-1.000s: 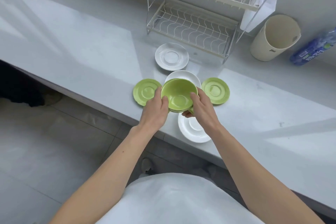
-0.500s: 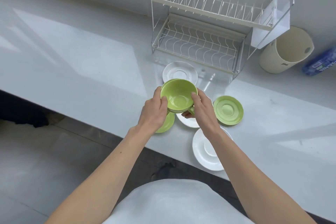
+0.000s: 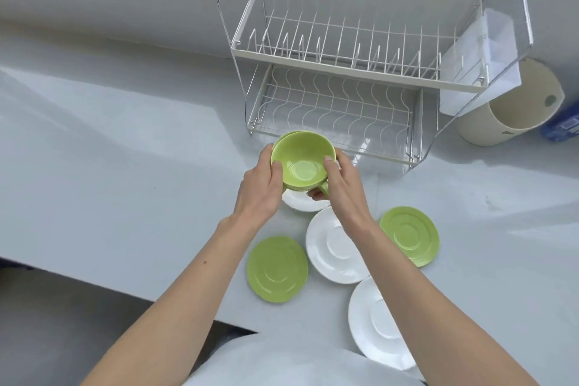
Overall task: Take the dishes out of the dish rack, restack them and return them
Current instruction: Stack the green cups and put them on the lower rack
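Two nested green cups (image 3: pixel 302 160) hang in the air just in front of the lower shelf of the white wire dish rack (image 3: pixel 338 110). My left hand (image 3: pixel 261 186) grips their left side and my right hand (image 3: pixel 341 188) grips the right rim near the handle. Both rack shelves hold nothing. On the counter below lie two green saucers (image 3: pixel 277 269) (image 3: pixel 409 235) and three white saucers (image 3: pixel 336 247) (image 3: pixel 379 326) (image 3: pixel 302 202), the last one mostly hidden under my hands.
A clear plastic cutlery holder (image 3: pixel 482 63) hangs on the rack's right end. A cream cylindrical container (image 3: pixel 513 106) and a blue bottle (image 3: pixel 562 125) stand to the right of the rack. The counter's front edge (image 3: pixel 125 287) runs close to my body.
Both hands have carried the stacked green cups up and away from the saucers toward the rack's lower shelf. The view has shifted closer to the rack.
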